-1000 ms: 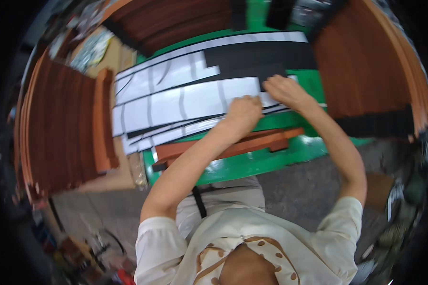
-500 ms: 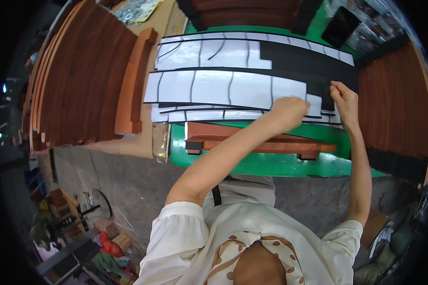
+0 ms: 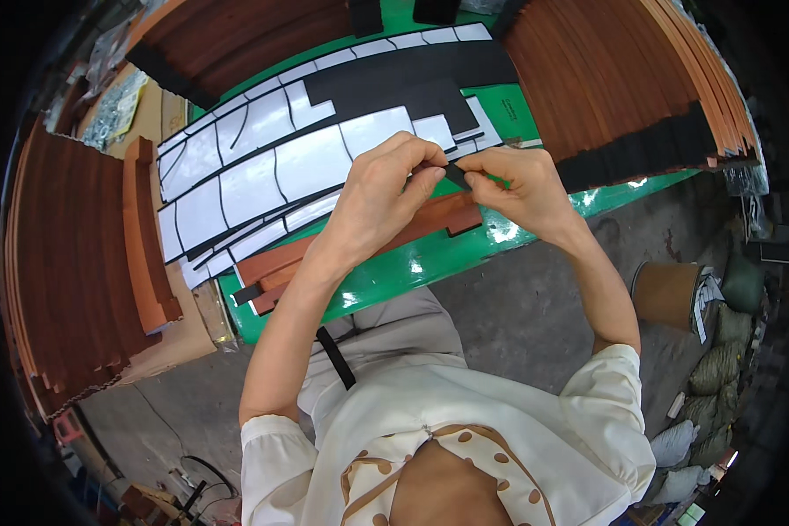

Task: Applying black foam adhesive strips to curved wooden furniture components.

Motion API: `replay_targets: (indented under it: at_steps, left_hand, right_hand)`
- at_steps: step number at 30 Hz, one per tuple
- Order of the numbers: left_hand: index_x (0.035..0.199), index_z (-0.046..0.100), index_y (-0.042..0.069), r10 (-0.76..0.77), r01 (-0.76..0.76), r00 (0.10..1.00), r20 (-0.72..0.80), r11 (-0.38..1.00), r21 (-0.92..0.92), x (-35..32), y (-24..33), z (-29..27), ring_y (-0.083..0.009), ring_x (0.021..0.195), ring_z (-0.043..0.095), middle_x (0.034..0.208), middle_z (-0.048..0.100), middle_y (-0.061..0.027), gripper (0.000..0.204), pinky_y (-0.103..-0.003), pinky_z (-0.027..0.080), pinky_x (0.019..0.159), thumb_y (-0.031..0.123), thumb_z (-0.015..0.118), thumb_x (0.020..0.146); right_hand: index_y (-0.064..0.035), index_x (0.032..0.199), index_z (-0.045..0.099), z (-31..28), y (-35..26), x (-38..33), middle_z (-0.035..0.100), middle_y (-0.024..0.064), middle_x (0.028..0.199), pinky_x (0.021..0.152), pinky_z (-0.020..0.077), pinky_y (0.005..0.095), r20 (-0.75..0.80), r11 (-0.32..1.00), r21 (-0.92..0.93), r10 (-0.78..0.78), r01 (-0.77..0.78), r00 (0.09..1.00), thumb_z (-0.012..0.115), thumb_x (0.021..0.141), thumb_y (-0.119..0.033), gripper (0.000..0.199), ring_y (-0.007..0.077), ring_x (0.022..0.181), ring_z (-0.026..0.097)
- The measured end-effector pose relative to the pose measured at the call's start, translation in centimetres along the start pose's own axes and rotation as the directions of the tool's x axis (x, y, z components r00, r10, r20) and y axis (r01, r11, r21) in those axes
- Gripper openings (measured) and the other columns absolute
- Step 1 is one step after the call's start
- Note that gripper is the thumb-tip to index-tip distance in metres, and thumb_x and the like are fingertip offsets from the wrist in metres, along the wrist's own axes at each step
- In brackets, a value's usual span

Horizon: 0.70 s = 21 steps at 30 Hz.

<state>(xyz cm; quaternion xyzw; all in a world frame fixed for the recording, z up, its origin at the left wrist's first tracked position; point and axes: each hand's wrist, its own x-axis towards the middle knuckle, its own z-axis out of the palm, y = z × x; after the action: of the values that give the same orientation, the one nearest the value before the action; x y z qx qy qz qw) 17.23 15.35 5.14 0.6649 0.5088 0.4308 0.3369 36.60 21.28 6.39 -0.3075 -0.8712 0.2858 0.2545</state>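
My left hand [image 3: 386,193] and my right hand [image 3: 522,188] meet over the near edge of the table, fingertips pinched together. Between them is a small black strip [image 3: 455,174], gripped from both sides. Just below lies a reddish-brown wooden piece [image 3: 438,221] with small blocks on it, one end black; my left hand and forearm hide part of it. Beyond my hands are white-backed sheets [image 3: 307,156] split by dark curved cut lines, stacked and overlapping. A bare black sheet area [image 3: 394,83] shows behind them.
Stacks of dark brown wooden boards stand at the left [image 3: 70,263], the right [image 3: 605,79] and the back [image 3: 254,39]. One reddish-brown wooden piece [image 3: 145,237] leans by the left stack. The table [image 3: 377,289] is glossy green. A round brown drum [image 3: 666,294] stands on the floor.
My hands have come together, now both pinching the black strip. The view has turned, so the table appears slanted and further left.
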Motion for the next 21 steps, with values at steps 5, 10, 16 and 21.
replay_targets:
  at_steps: [5, 10, 16, 21]
  left_hand:
    - [0.093, 0.058, 0.000, 0.094, -0.094, 0.995, 0.017, 0.996, 0.002, 0.1, 1.5, 1.2, -0.0187, 0.081, 0.057, 0.088, 0.058, -0.0077, 0.009, -0.030, 0.045, 0.070, 0.003, 0.060, 0.085]
    - [0.093, 0.056, 0.000, 0.190, -0.192, 0.980, 0.054, 0.981, 0.040, 0.2, 1.5, 3.1, -0.0223, 0.082, 0.056, 0.090, 0.057, -0.0090, 0.011, -0.032, 0.045, 0.072, 0.002, 0.061, 0.084]
    - [0.102, 0.059, 0.000, 0.050, -0.048, 0.997, 0.059, 0.998, -0.036, -0.6, 0.6, 5.2, -0.0216, 0.084, 0.058, 0.093, 0.059, -0.0084, 0.022, -0.032, 0.046, 0.073, 0.006, 0.065, 0.082]
    - [0.094, 0.064, 0.001, -0.145, 0.156, 0.986, 0.084, 0.977, -0.148, -1.8, -0.7, 7.1, -0.0197, 0.080, 0.058, 0.088, 0.060, -0.0068, 0.018, -0.029, 0.046, 0.069, 0.006, 0.068, 0.078]
  right_hand:
    - [0.0005, 0.107, 0.066, -2.1, 1.0, -1.9, 0.068, 0.0032, 0.089, 0.068, 0.0487, 0.0233, 0.308, 0.735, 0.556, 0.253, -0.389, 0.917, 0.065, 0.087, -0.014, 0.026, 0.0079, 0.074, 0.059]
    - [0.0011, 0.106, 0.067, -3.2, 0.8, -3.4, 0.067, 0.0051, 0.092, 0.075, 0.0488, 0.0239, 0.395, 0.561, 0.667, 0.293, -0.491, 0.871, 0.067, 0.085, -0.014, 0.026, 0.0093, 0.084, 0.059]
    - [0.0026, 0.104, 0.066, -3.1, 2.8, -5.2, 0.066, 0.0052, 0.092, 0.072, 0.0496, 0.0237, 0.368, 0.687, 0.482, 0.404, -0.543, 0.838, 0.069, 0.084, -0.012, 0.025, 0.0088, 0.080, 0.059]
    - [0.0006, 0.104, 0.065, -2.0, 3.9, -6.2, 0.064, 0.0024, 0.088, 0.071, 0.0476, 0.0217, 0.415, 0.554, 0.614, 0.380, -0.563, 0.827, 0.069, 0.084, -0.012, 0.024, 0.0065, 0.079, 0.057]
